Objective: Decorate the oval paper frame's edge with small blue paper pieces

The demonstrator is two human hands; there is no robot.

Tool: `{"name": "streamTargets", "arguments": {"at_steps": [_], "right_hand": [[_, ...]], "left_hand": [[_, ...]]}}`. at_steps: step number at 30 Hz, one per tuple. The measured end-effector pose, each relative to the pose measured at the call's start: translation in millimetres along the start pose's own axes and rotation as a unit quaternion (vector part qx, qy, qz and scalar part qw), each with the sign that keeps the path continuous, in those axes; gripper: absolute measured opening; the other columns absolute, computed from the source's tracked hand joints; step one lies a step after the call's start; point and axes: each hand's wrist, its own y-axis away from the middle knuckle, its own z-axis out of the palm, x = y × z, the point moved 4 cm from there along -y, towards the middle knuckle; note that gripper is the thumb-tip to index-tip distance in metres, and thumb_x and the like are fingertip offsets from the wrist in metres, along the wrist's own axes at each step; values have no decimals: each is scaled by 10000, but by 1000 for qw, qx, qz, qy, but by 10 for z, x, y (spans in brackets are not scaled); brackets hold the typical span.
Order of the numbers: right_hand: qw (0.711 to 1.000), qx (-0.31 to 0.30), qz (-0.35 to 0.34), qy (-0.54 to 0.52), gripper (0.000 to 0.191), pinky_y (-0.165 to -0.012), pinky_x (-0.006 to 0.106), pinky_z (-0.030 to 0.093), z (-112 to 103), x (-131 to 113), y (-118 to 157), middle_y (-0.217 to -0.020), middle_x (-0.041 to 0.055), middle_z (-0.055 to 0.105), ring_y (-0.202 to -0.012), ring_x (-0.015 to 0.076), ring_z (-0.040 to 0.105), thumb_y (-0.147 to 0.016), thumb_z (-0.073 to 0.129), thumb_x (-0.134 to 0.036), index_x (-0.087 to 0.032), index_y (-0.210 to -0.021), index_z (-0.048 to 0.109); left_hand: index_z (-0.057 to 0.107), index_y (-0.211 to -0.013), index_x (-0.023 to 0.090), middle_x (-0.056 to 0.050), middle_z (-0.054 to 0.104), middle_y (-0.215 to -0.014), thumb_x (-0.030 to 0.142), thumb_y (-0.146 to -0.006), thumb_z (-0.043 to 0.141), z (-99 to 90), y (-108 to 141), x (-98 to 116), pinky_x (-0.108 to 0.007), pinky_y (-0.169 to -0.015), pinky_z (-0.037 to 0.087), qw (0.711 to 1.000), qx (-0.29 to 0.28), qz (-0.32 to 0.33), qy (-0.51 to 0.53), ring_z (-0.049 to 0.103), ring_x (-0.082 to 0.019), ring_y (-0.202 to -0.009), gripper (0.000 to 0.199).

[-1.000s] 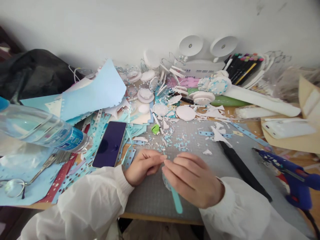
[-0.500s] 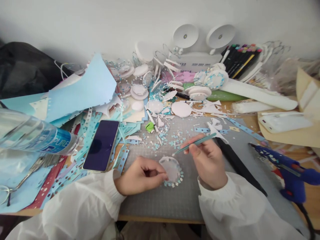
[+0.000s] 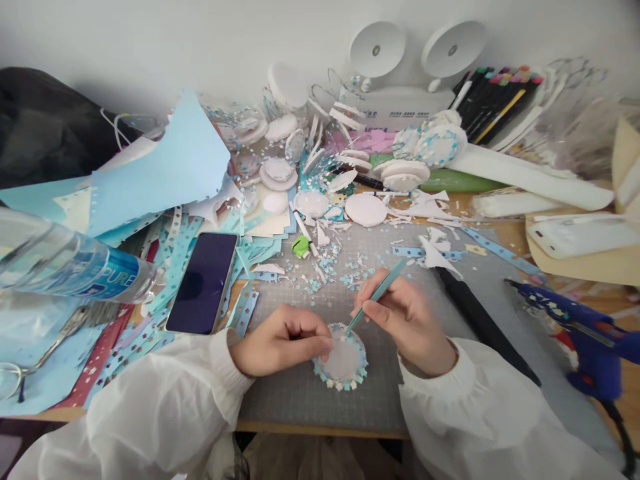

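Between my hands is a round white disc (image 3: 343, 360), its rim set with small pale-blue and white paper flowers. My left hand (image 3: 285, 341) pinches the disc's left edge between thumb and fingertips. Teal tweezers (image 3: 380, 291) are gripped in my right hand (image 3: 403, 320), their tips down at the disc's upper rim. Whether the tips hold a flower is too small to tell. Loose paper flowers (image 3: 327, 270) in blue and white lie scattered on the grey cutting mat (image 3: 300, 410) beyond the disc.
A phone (image 3: 203, 283), water bottle (image 3: 75, 260) and punched paper strips crowd the left. At right lie a black stick-like tool (image 3: 483, 327) and a blue glue gun (image 3: 575, 333). Several white discs, a marker bundle (image 3: 500, 103) and a twin-head lamp (image 3: 377, 50) stand along the back.
My right hand has brought the tweezers from above the disc down onto its upper rim. The tweezers now tilt more steeply. The whole view has shifted slightly.
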Motion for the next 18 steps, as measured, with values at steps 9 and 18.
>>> {"name": "streamTargets", "arguments": {"at_steps": [9,18], "right_hand": [[1000,-19,-10,8,111,-649,210,511,10,-12,9,-758,5,597,-706,115,629,-895,637,-295,-198,-849,609],[1000,-24,-3,-14,86,-673,207,507,14,14,15,-794,5,595,-739,116,631,-894,644,-291,-210,-886,614]], "left_hand": [[596,-659,105,2,518,-590,287,-883,546,0,-9,2,-211,-531,321,1000,6,7,-5,409,-81,-546,294],[604,-650,108,5,528,-585,302,-883,561,-4,-5,5,-209,-533,330,1000,9,8,-1,424,-81,-543,306]]}}
